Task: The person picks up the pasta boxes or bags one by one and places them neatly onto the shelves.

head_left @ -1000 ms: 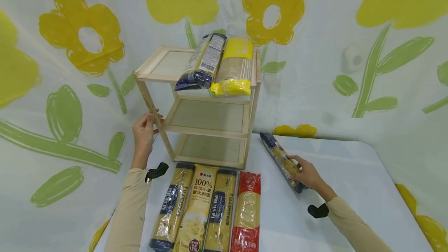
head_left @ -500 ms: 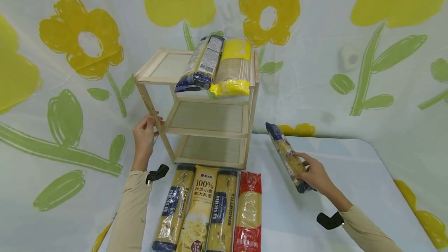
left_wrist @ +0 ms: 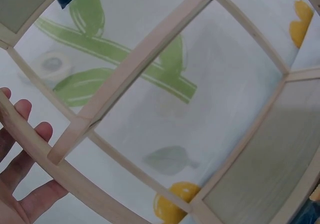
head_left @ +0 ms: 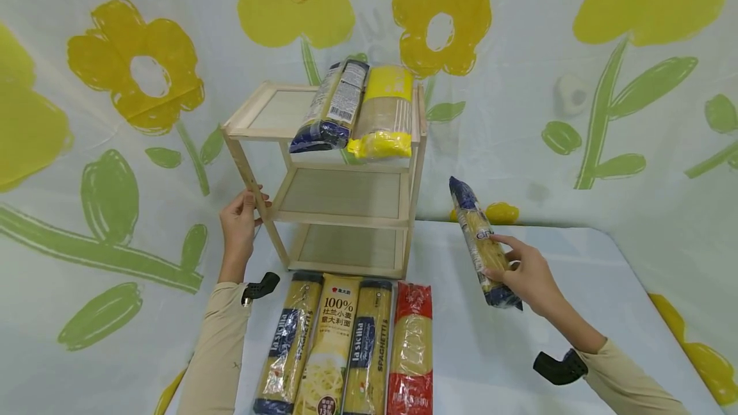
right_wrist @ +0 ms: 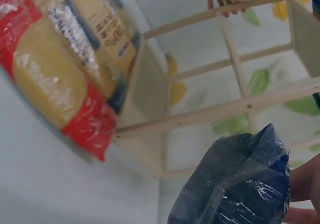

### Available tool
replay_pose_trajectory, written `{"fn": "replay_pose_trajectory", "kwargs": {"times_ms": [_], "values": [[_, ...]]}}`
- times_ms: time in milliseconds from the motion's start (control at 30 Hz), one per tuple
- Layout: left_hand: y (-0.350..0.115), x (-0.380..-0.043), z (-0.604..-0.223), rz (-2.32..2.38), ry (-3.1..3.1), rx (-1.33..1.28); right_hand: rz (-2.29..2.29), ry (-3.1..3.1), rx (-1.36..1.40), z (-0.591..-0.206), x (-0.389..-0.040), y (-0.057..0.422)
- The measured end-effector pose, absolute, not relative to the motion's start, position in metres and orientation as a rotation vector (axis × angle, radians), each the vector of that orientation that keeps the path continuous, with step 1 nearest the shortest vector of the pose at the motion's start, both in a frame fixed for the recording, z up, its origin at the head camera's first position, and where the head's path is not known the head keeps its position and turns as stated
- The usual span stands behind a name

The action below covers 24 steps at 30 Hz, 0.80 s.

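Note:
My right hand (head_left: 527, 274) grips a spaghetti packet (head_left: 477, 229) with navy ends, tilted and raised above the table, right of the shelf. In the right wrist view the packet's navy end (right_wrist: 235, 179) fills the bottom, hiding most of the fingers. My left hand (head_left: 237, 216) holds the left front post of the wooden shelf (head_left: 340, 218) near the middle tier. The left wrist view shows those fingers (left_wrist: 44, 131) curled round the post. On the top tier lie a navy-ended pasta packet (head_left: 340, 104) and a yellow noodle packet (head_left: 385, 111).
In front of the shelf lie a spaghetti packet (head_left: 291, 344), a cream pasta packet (head_left: 325, 344), another spaghetti packet (head_left: 365, 351) and a red-ended packet (head_left: 410, 344), side by side on the white table (head_left: 461, 364). A flower-print cloth (head_left: 507, 114) hangs behind.
My right hand has lifted the spaghetti packet from low over the table, and the packet has turned more upright and moved slightly right. The left hand stays on the shelf post.

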<state>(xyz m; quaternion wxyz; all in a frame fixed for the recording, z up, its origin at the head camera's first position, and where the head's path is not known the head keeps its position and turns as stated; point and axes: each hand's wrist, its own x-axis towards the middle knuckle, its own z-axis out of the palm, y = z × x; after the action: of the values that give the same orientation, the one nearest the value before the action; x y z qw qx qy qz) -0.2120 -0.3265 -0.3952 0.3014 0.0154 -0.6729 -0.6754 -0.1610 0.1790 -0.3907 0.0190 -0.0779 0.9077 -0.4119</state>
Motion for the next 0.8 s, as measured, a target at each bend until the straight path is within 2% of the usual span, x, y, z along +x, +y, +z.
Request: {"fn": "replay_pose_trajectory", "kwargs": {"times_ms": [800], "values": [[-0.327,-0.214,-0.397,-1.786,-1.787,0.036,-1.389,2.876,-0.318,-0.274,-0.158,0.180]]}}
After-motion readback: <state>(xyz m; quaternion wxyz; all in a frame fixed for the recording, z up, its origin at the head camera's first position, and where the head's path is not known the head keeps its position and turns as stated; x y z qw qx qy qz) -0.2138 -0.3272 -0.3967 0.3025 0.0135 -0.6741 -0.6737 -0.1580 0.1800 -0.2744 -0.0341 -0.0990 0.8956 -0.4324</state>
